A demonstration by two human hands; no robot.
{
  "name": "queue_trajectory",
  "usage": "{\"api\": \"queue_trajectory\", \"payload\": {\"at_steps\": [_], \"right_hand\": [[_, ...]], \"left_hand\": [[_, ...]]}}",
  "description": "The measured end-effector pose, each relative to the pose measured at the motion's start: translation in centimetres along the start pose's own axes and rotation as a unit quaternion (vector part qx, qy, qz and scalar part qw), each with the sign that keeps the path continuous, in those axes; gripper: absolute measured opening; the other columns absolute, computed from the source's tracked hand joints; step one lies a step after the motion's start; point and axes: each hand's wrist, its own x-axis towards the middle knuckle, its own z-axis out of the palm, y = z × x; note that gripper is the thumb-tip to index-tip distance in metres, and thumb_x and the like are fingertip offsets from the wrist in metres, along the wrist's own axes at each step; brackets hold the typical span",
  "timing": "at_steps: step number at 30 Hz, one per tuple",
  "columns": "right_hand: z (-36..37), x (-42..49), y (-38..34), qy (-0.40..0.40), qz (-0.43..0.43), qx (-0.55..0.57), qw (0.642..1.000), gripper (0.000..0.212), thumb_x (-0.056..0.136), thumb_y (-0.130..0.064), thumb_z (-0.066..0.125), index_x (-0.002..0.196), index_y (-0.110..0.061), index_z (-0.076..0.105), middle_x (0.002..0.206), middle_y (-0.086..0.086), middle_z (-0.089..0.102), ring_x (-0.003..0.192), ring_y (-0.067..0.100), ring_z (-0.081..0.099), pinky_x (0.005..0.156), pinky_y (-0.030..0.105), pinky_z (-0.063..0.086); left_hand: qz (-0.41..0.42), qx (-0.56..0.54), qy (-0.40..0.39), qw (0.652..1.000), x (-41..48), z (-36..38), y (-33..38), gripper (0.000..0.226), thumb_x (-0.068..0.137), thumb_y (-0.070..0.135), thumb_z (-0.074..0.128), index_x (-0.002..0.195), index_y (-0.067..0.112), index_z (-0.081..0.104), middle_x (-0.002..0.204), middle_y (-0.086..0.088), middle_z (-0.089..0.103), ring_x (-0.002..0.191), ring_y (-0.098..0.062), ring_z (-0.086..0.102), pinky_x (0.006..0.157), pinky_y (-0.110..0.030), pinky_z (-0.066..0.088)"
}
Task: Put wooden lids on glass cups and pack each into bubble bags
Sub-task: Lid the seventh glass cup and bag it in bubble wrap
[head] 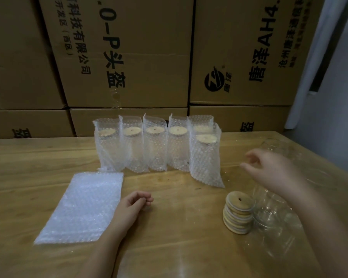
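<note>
Several lidded glass cups stand upright in bubble bags (155, 143) in a row at the back of the wooden table (179, 243); one more bagged cup (206, 157) stands in front at the right end. A pile of flat bubble bags (82, 205) lies at the left. A stack of wooden lids (238, 214) sits at the right, next to bare glass cups (273, 213). My left hand (133, 205) rests on the table, loosely curled and holding nothing. My right hand (269, 169) hovers blurred above the glass cups, right of the front bagged cup, fingers loosely bent and holding nothing.
Stacked cardboard boxes (129, 57) form a wall right behind the table. More clear glass cups (273, 143) stand at the far right near the table edge. A white wall or curtain (329, 77) is at the right.
</note>
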Motion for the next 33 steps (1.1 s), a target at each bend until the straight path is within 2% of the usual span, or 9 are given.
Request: {"api": "queue_trajectory", "payload": {"at_steps": [4,9,14,17,20,23,25,27,33], "right_hand": [[1.0,-1.0,1.3,0.040,0.032,-0.073,0.996,0.047,0.091,-0.043,0.055,0.132,-0.022,0.050,0.125,-0.001,0.059,0.111,0.020,0.056,0.087,0.039,0.051],[2.6,-1.3,1.3,0.031,0.069,-0.072,0.995,0.055,0.091,-0.014,0.058,0.142,-0.021,0.037,0.136,0.010,0.042,0.101,0.029,0.058,0.076,0.034,0.050],[3.3,-1.4,0.6,0.035,0.049,-0.088,0.994,0.046,0.086,-0.007,0.060,0.129,-0.015,0.045,0.119,0.009,0.040,0.081,0.020,0.047,0.068,0.032,0.045],[3.0,-1.8,0.1,0.069,-0.021,-0.136,0.988,0.061,0.077,0.009,0.058,0.132,-0.017,0.048,0.126,0.008,0.037,0.096,0.028,0.048,0.075,0.034,0.047],[1.7,-1.7,-0.9,0.135,-0.097,-0.118,0.979,0.071,0.065,0.020,0.063,0.127,-0.013,0.058,0.126,0.011,0.041,0.092,0.039,0.051,0.069,0.045,0.050],[0.5,-1.5,-2.7,0.245,-0.225,-0.039,0.942,0.047,0.073,0.011,0.064,0.116,-0.008,0.063,0.120,0.014,0.043,0.088,0.039,0.052,0.065,0.047,0.050],[0.3,-1.5,-4.3,0.310,-0.312,0.025,0.898,0.028,0.087,0.001,0.051,0.110,-0.005,0.066,0.116,0.015,0.042,0.083,0.033,0.050,0.065,0.038,0.045],[1.0,-1.2,-6.1,0.350,-0.352,0.063,0.866,0.029,0.089,0.007,0.048,0.107,-0.002,0.068,0.114,0.017,0.043,0.080,0.028,0.049,0.068,0.031,0.043],[7.0,-0.3,-11.4,0.253,-0.396,0.209,0.858,0.030,0.083,0.011,0.058,0.107,-0.004,0.069,0.113,0.022,0.051,0.087,0.023,0.056,0.076,0.031,0.053]], "left_hand": [[-0.001,0.008,0.003,1.000,0.0,0.0,0.0,0.022,0.096,0.004,0.050,0.094,0.013,0.070,0.089,0.001,0.075,0.079,-0.007,0.068,0.068,-0.020,0.050],[0.004,-0.001,0.004,1.000,0.0,0.1,0.1,0.022,0.095,0.001,0.050,0.094,0.009,0.070,0.088,-0.002,0.075,0.081,-0.010,0.068,0.081,-0.027,0.054],[0.001,-0.012,-0.002,1.000,0.1,0.0,-0.1,0.022,0.095,0.002,0.051,0.092,0.012,0.070,0.088,-0.001,0.075,0.081,-0.010,0.069,0.085,-0.030,0.053],[0.003,-0.010,-0.008,1.000,0.3,-0.2,-0.2,0.022,0.095,0.004,0.051,0.092,0.013,0.070,0.089,0.000,0.075,0.082,-0.011,0.069,0.086,-0.031,0.053],[0.006,-0.022,-0.010,1.000,0.3,-0.1,0.0,0.021,0.095,0.004,0.051,0.093,0.012,0.070,0.089,-0.001,0.075,0.080,-0.010,0.069,0.083,-0.030,0.052],[0.014,-0.069,0.001,0.997,0.2,0.0,0.3,0.020,0.096,0.002,0.049,0.094,0.007,0.068,0.089,-0.008,0.074,0.077,-0.014,0.069,0.081,-0.035,0.054],[0.018,-0.095,-0.007,0.995,0.0,0.2,0.7,0.019,0.098,0.005,0.048,0.099,0.008,0.067,0.095,-0.010,0.074,0.080,-0.017,0.070,0.079,-0.036,0.054],[0.007,-0.134,-0.039,0.990,-0.2,0.8,1.3,0.019,0.099,0.015,0.048,0.107,0.012,0.065,0.103,-0.009,0.073,0.088,-0.021,0.071,0.073,-0.032,0.056],[-0.084,-0.340,-0.167,0.922,-0.4,2.1,2.3,0.063,0.085,0.066,0.039,0.133,0.026,0.044,0.125,-0.011,0.065,0.104,-0.036,0.067,0.067,-0.038,0.057]]}}
